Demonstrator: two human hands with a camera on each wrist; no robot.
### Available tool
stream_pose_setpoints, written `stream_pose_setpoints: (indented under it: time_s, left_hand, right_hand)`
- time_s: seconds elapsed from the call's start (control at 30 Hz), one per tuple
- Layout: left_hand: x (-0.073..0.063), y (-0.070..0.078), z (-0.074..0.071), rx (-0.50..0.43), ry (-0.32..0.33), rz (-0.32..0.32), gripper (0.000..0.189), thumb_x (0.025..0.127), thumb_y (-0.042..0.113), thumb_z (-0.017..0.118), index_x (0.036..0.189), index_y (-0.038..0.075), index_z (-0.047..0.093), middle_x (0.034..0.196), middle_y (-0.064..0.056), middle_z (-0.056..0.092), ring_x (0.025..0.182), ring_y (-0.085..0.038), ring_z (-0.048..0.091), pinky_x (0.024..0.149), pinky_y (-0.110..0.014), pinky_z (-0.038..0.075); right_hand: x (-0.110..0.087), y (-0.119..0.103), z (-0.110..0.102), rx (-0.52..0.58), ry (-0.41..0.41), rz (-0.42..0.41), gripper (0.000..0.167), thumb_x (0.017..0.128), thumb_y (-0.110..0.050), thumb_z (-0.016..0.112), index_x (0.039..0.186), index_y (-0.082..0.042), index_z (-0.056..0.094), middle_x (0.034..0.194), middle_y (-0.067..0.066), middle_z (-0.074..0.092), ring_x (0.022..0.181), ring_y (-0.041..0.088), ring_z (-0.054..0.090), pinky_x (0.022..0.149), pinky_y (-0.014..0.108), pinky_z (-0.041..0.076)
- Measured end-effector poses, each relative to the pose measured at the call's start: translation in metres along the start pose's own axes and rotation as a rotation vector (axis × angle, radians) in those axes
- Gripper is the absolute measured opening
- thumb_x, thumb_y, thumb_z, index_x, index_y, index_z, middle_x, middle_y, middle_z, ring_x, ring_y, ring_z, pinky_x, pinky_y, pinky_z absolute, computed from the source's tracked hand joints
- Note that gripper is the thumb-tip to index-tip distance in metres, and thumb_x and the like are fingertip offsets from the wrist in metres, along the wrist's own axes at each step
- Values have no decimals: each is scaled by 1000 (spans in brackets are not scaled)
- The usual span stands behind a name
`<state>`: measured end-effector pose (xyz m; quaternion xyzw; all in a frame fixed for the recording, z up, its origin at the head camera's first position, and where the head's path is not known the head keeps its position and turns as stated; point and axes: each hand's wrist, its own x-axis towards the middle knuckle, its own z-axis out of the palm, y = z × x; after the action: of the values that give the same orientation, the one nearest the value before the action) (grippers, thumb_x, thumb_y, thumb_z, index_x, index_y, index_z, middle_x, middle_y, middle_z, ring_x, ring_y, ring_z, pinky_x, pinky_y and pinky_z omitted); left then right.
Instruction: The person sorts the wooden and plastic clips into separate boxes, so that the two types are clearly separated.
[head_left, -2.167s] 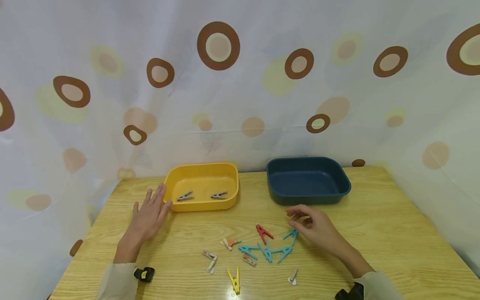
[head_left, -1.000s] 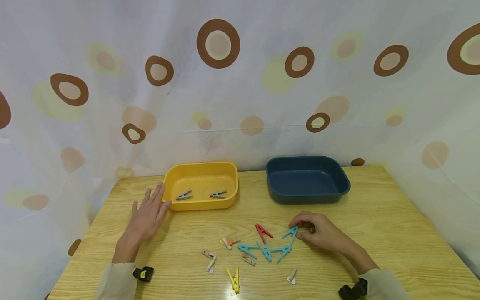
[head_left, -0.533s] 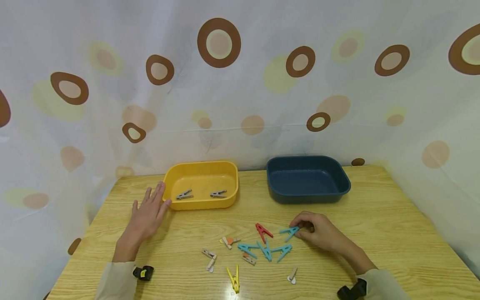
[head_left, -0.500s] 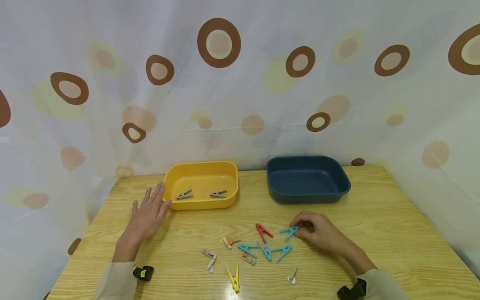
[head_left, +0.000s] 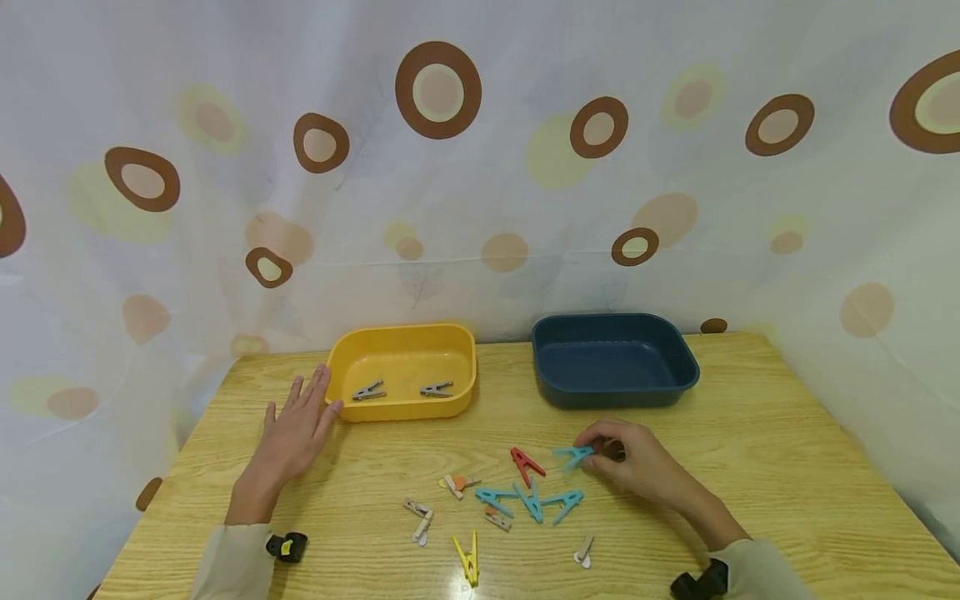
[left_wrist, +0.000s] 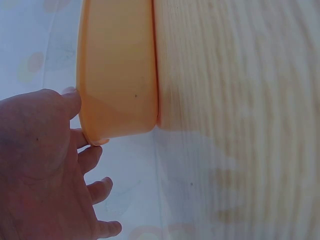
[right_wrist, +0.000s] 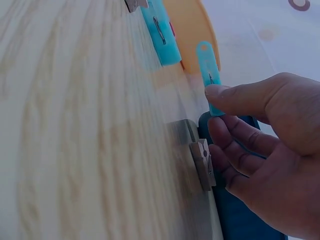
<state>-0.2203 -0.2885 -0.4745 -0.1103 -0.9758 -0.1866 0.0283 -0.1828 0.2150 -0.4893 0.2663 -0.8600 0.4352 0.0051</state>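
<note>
In the head view my right hand (head_left: 633, 462) pinches a light blue plastic clothespin (head_left: 573, 455) between thumb and fingertips, just above the table. The right wrist view shows the thumb pressed on that clothespin (right_wrist: 209, 65), the other fingers bent below. My left hand (head_left: 292, 433) lies with spread fingers at the left end of the yellow tray (head_left: 408, 411); its thumb and fingertips touch the rim. Two grey clothespins (head_left: 437, 389) lie in this tray. Left of my right hand are a red clothespin (head_left: 527, 465) and several more light blue clothespins (head_left: 531, 502).
A dark blue tray (head_left: 618, 398) stands behind my right hand. Nearer the front lie a yellow clothespin (head_left: 468, 560) and several small wooden clothespins (head_left: 423, 525), another wooden clothespin (head_left: 584, 552) being farther right. A patterned curtain (head_left: 480, 200) hangs behind the wooden table (head_left: 787, 467).
My right hand has taken hold of the light blue clothespin, turned it and raised it slightly, away from the other clothespins. The left hand stays at the yellow tray.
</note>
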Motion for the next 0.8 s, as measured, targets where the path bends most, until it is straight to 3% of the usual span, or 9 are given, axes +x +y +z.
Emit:
stream_pose_setpoints:
  time_s: [0.37,0.8]
  left_hand:
    - [0,0,-1,6,1,-3,71,112,50,26,166,7,8,171,-16,10,154,-49,7,108,-82,4]
    - [-1,2,-3,14,-1,-15,71,112,50,26,166,7,9,171,-15,10,154,-48,6,109,-82,4]
  right_hand:
    - [4,-9,7,17,71,-15,18,90,-4,79,107,-8,75,98,1,72,82,13,65,69,29,59]
    - [27,-17,17,-36,141,-48,18,90,-5,79,105,-13,75,98,-5,71,84,11,66,73,30,59]
